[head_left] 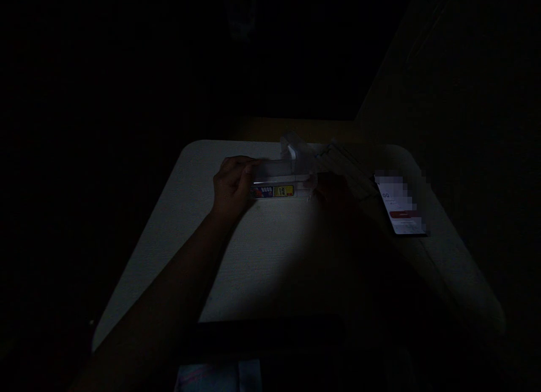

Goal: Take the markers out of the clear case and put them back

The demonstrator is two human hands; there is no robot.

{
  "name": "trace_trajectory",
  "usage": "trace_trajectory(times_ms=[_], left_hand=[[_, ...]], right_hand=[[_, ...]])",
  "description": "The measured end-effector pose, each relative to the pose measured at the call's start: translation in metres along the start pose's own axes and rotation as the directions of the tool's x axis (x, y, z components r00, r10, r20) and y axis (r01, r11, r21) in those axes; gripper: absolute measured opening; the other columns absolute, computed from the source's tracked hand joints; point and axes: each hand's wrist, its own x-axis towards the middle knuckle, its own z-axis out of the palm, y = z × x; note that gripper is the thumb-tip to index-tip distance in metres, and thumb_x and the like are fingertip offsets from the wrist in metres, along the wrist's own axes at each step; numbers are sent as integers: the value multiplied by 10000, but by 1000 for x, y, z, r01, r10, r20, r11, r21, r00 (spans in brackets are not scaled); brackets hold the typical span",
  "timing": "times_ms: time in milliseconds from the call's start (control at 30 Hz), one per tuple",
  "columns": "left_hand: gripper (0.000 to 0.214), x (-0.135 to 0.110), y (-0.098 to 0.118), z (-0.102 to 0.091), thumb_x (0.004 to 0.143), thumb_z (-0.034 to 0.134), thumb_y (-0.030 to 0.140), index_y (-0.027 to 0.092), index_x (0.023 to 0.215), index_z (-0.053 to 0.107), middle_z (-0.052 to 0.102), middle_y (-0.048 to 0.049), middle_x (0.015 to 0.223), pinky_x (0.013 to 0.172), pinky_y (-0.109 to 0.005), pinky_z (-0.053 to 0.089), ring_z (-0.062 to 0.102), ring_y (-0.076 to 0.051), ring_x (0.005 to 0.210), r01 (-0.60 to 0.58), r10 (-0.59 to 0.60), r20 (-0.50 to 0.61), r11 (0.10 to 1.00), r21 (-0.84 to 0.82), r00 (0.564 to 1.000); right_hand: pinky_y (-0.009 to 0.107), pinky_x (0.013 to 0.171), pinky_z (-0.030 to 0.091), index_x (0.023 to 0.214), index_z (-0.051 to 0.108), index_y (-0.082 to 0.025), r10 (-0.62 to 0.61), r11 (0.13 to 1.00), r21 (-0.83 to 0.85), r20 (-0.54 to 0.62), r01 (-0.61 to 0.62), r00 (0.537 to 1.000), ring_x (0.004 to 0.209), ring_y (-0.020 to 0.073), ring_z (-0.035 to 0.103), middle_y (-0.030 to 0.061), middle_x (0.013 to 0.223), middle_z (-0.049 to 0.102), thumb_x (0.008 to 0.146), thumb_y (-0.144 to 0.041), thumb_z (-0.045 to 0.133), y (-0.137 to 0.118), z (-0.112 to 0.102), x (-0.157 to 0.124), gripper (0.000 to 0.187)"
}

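The scene is very dark. My left hand (231,184) grips the left end of a long clear plastic box (276,180) that lies on a white table (270,256). A coloured label with yellow and red runs along the box's front. My right hand (333,190) sits in deep shadow at the box's right end, fingers closed on it. A clear lid or flap stands up behind the box, near its middle.
A phone (401,207) with a lit screen lies on the table to the right of my hands. A dark object (270,330) lies along the table's near edge. Everything around the table is black.
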Motion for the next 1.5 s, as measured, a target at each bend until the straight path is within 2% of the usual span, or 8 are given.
trace_trajectory(times_ms=[100,367,733,900,1067,1233,1367,1500], left_hand=[[307,0,-1,0,905,389,346,220,951,666,642,-30,930,837,-324,473,583,-141,915,-10,10,-16,1000,-7,1000],[307,-2,-1,0,902,394,356,218,919,668,641,-26,922,820,-312,473,583,-138,906,5,-6,-24,999,-31,1000],[339,-4,-3,-1,907,372,377,209,906,666,646,-34,920,815,-308,484,591,-137,904,27,-27,-21,1000,-6,999],[305,-3,-2,0,901,397,354,215,922,667,646,-32,931,816,-311,483,589,-136,906,-2,1,-35,1000,-30,999],[337,-2,0,0,907,371,379,214,917,665,645,-33,929,817,-316,479,589,-137,895,15,-16,-16,1000,-8,1000],[337,-3,0,0,906,372,385,218,913,665,644,-28,928,822,-314,480,590,-138,903,26,-26,-19,1000,1,999],[332,-3,0,0,906,374,382,221,903,664,644,-27,928,822,-317,478,591,-137,891,26,-27,-20,1000,-14,999],[332,-3,0,0,907,373,378,217,913,663,639,-29,924,828,-318,471,586,-140,897,24,-24,-23,1000,-19,999]], right_hand=[[360,808,348,1030,599,-128,50,999,-22,-1,-50,999,993,257,520,152,1096,595,828,-143,385,-2,1,2,295],[406,785,361,973,599,-163,78,994,-73,-25,-80,997,971,272,527,154,1007,620,842,-225,400,-5,1,5,247],[490,842,335,990,624,-185,94,992,-90,2,-93,996,987,301,528,145,981,639,838,-255,382,-8,-7,3,295],[456,899,300,1076,622,-229,98,995,-24,-46,-99,994,1062,270,507,86,1083,629,816,-313,423,6,-20,-13,338],[440,894,294,1127,603,-222,77,997,-8,-24,-77,997,1029,260,539,91,1080,642,834,-310,421,5,-24,-16,356],[403,841,299,1027,644,-259,42,999,-2,19,-42,999,961,236,566,64,968,675,872,-281,380,0,-23,-11,307],[381,834,304,1073,638,-239,59,998,34,-30,-58,998,957,236,574,66,1001,674,854,-308,408,7,-24,-16,326],[343,854,310,1126,609,-193,36,991,130,-65,-27,997,936,208,586,74,1042,665,819,-250,429,7,-21,-18,360]])
